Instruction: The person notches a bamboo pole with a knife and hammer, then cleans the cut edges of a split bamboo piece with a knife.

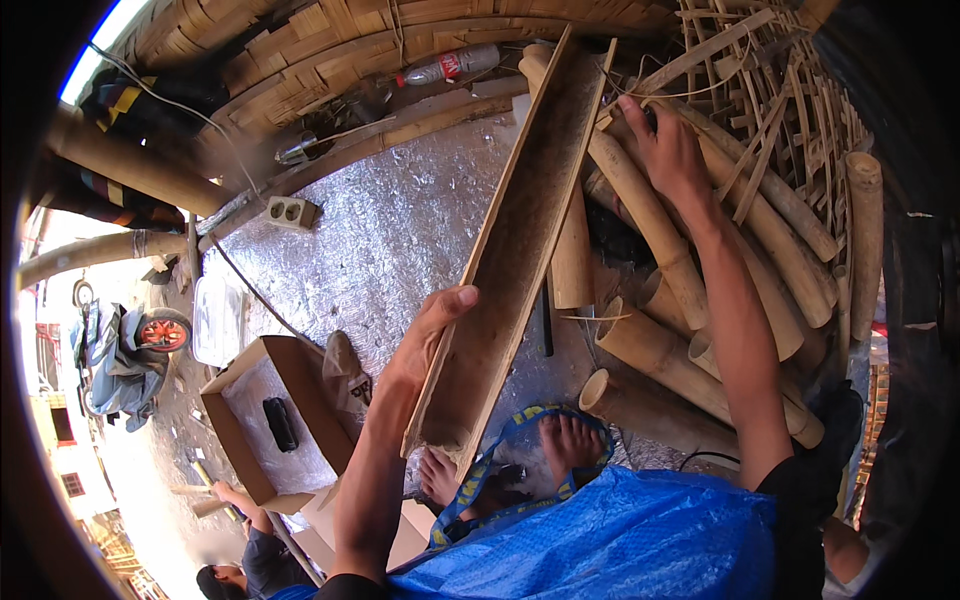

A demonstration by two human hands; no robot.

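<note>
A long split bamboo half (520, 230), hollow side up, slants across the middle from near my feet to the far wall. My left hand (440, 315) is closed round its left edge at the lower half, thumb over the rim. Just right of its far end is my right hand (665, 150), fingers curled, apart from the bamboo half. Thin bamboo strands run beside those fingertips. Whether the fingers pinch one of them is hidden. A blue plastic sheet (600, 540) covers my lap.
Several bamboo poles (650, 230) lie heaped on the right, below a lattice of strips (800, 130). An open cardboard box (225, 410) with a dark object stands on the left. A socket block (292, 212) and a plastic bottle (450, 66) lie farther off. Another person (270, 550) sits lower left.
</note>
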